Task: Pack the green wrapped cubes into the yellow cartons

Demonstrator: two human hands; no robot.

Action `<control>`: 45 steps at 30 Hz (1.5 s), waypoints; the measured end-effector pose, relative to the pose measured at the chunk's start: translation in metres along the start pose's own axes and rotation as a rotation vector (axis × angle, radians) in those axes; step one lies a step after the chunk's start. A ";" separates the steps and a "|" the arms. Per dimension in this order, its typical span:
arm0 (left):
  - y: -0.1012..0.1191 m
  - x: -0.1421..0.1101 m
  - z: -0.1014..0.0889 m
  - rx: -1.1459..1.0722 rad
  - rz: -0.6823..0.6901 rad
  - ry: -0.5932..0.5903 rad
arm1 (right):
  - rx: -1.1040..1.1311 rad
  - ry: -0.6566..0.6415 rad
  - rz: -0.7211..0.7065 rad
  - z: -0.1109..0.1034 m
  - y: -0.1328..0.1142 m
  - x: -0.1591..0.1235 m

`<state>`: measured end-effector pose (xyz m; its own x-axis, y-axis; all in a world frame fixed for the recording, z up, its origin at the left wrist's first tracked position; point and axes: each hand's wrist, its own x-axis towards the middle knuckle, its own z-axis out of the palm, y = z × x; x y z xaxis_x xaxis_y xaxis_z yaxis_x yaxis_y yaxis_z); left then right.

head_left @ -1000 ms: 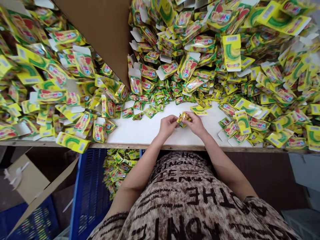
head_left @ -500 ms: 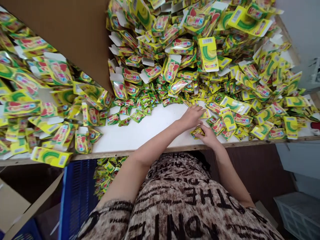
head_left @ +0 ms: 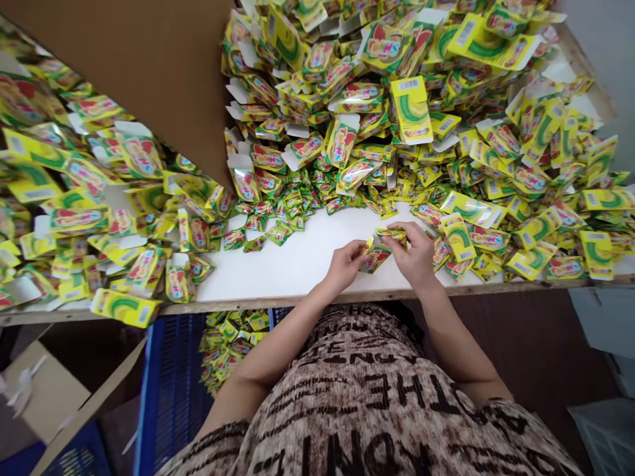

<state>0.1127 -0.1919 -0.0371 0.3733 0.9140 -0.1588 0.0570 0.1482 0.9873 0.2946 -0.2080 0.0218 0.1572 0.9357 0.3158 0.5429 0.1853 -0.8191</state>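
My left hand pinches the left side of a small yellow and green candy box above the white tabletop. At the box's upper right, my right hand has its fingers closed on a small yellow-green candy sachet. The sachet touches or lies very close to the box's top; whether part of it sits inside I cannot tell. Just beyond both hands lie loose yellow sachets, and green sachets lie farther left on the table.
Candy boxes with white flaps are heaped at the back and both sides. A brown cardboard panel stands at the back left. Below the table edge are a blue plastic crate, more sachets and an open carton.
My left hand has drawn back from the sachets at the pile's edge and now grips the box. My right hand has risen slightly and now holds a sachet at the box's top.
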 end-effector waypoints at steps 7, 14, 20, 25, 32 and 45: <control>-0.009 -0.036 -0.005 0.017 -0.029 0.128 | -0.420 -0.621 -0.108 0.012 -0.024 0.012; -0.001 -0.047 -0.013 -0.364 -0.156 -0.006 | -0.294 -0.820 -0.081 0.007 -0.044 0.022; 0.001 -0.049 -0.016 -0.384 -0.124 0.018 | -0.271 -0.648 -0.197 0.026 -0.030 0.006; 0.000 -0.052 -0.019 -0.230 -0.088 0.018 | -0.046 -0.743 -0.131 0.022 -0.016 -0.008; 0.012 -0.055 -0.023 -0.494 -0.273 -0.027 | 0.595 -0.493 0.688 0.023 -0.006 -0.030; 0.021 -0.047 -0.023 -0.621 -0.352 0.195 | 0.619 -0.334 0.638 0.047 -0.017 -0.033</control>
<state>0.0751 -0.2227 -0.0090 0.2549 0.8150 -0.5204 -0.4127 0.5784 0.7037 0.2415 -0.2277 0.0025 -0.0226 0.9351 -0.3535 -0.1127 -0.3538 -0.9285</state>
